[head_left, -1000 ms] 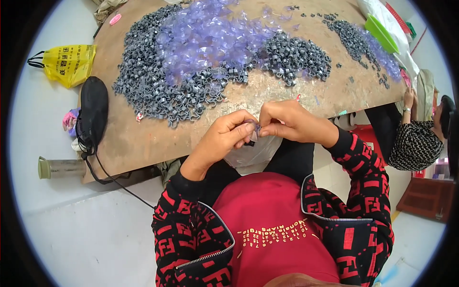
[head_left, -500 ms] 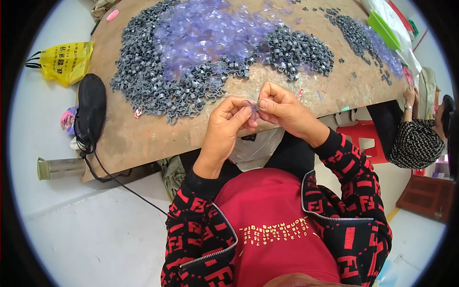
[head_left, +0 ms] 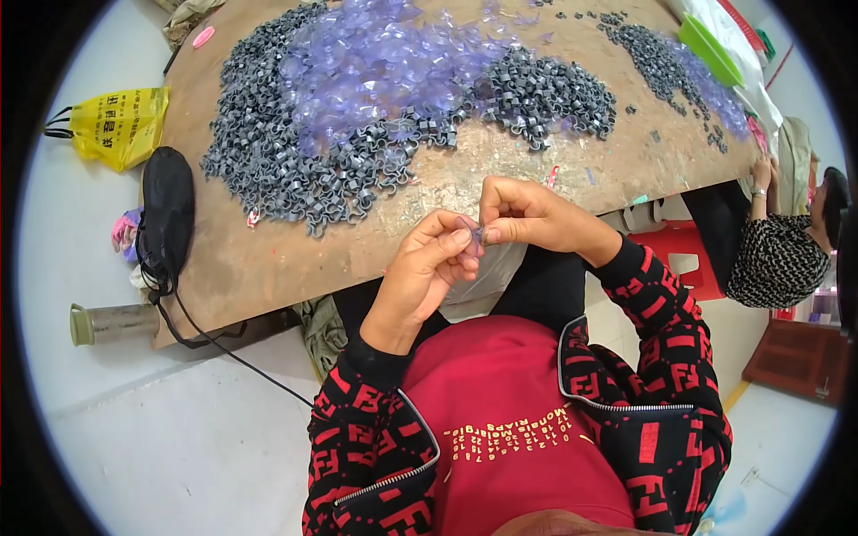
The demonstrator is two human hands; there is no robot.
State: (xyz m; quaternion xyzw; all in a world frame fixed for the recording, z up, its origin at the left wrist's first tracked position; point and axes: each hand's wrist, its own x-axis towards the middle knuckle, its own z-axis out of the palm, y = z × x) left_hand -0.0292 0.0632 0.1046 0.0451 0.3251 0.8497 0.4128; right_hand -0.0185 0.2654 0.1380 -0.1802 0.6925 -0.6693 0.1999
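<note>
Over brown wooden counter edge: left hand and right hand together pinch small translucent purple plastic piece (fingertips touching). Crumpled yellow plastic bag on floor, far left.

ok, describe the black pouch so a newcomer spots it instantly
Start at the big wooden table heaped with grey clips. Go to its left edge: the black pouch lies there, oval, with a cord trailing down. It is the only dark solid thing there, just below the yellow bag.

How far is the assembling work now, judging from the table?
No finished pile can be told apart. In hand: both hands, left and right, pinch one small piece together. Left: big heaps of grey clips and clear purple pieces on the table.
</note>
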